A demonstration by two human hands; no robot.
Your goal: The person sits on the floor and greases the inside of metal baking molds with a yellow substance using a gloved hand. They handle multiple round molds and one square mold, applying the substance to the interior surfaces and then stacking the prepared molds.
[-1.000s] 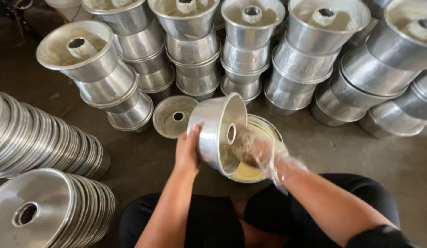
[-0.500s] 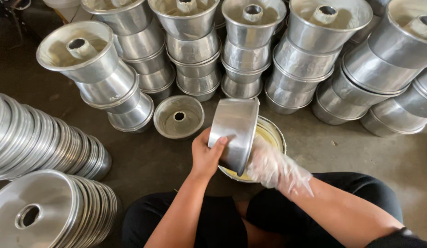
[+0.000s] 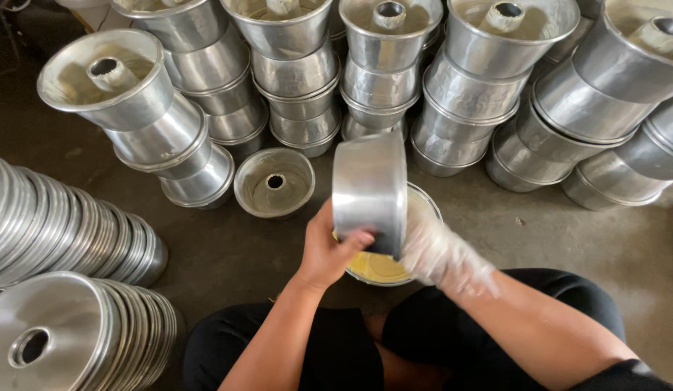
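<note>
Shiny silver aluminium ring-cake pan (image 3: 370, 190), smooth slightly tapered wall, dull grey sheen, held on its side in mid-scene above a round metal bowl of yellow grease (image 3: 380, 266) on the concrete floor (image 3: 568, 232). Bare left hand (image 3: 329, 250) has its grip clamped on the pan's near rim, thumb over the outside wall; right hand (image 3: 441, 257) in a clear plastic glove sits against the pan's right side, its grip hidden behind the pan so can't tell. Single open tube pan (image 3: 273, 182) lies just left on the floor, stacked pans (image 3: 452, 80) far, nested rows (image 3: 61, 224) left.
</note>
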